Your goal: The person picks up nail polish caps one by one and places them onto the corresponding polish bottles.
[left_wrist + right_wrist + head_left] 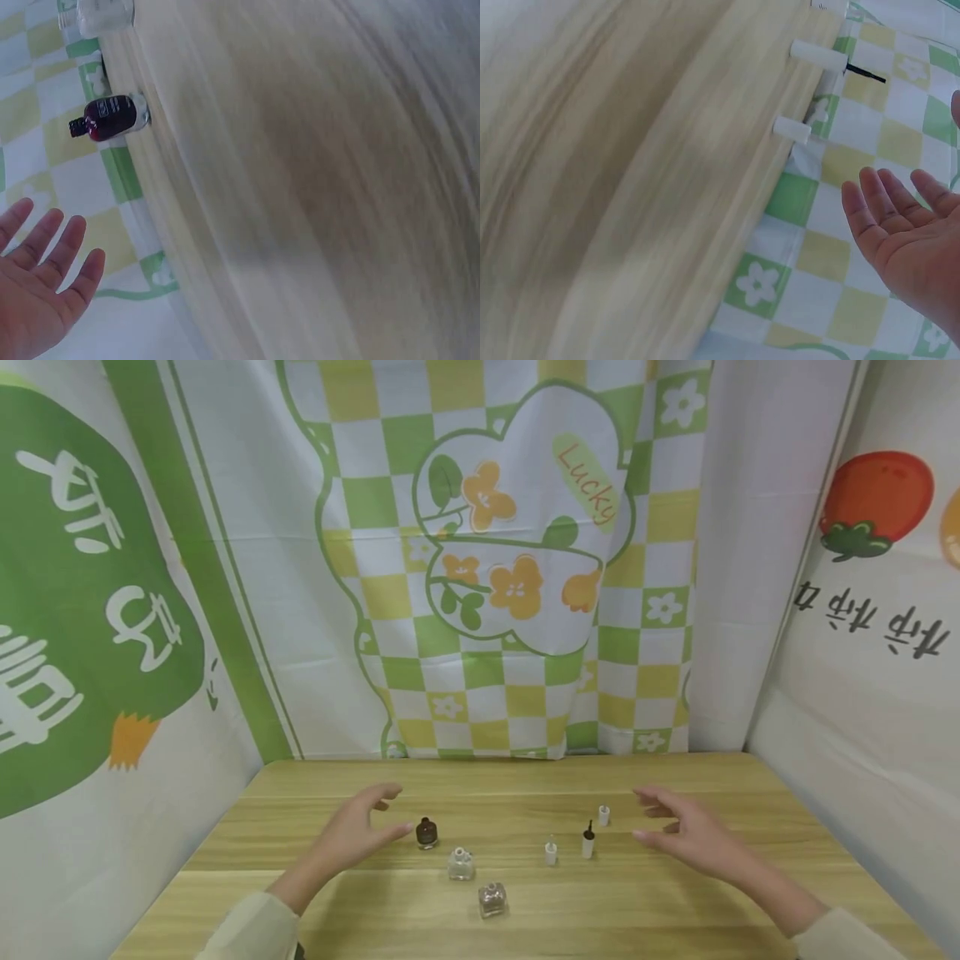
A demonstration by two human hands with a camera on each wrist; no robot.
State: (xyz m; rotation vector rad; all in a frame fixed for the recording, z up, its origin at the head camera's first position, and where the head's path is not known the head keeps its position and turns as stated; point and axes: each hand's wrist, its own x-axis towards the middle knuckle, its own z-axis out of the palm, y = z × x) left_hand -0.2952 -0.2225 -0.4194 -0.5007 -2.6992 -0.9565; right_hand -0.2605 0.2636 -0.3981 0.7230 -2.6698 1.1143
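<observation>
My left hand (pixel 360 831) hovers over the left of the table, fingers loosely spread and holding nothing. Close to its thumb stands a dark red nail polish bottle (pixel 427 835), uncapped. A clear bottle (pixel 461 866) and a greyish glitter bottle (pixel 492 902) stand nearer the front, both without caps. On the right, three white caps stand with brushes upward: a tall cap (pixel 588 845) with a black brush, a short cap (pixel 551 855) left of it, and another short cap (pixel 603 816) farther back. Beside them my right hand (pixel 693 835) is empty, fingers apart.
The wooden table (pixel 360 927) ends at a checked curtain (pixel 480 677) behind. Printed cloth walls stand on both sides, the left cloth (pixel 150 827) and the right cloth (pixel 832 760), close to the table's side edges.
</observation>
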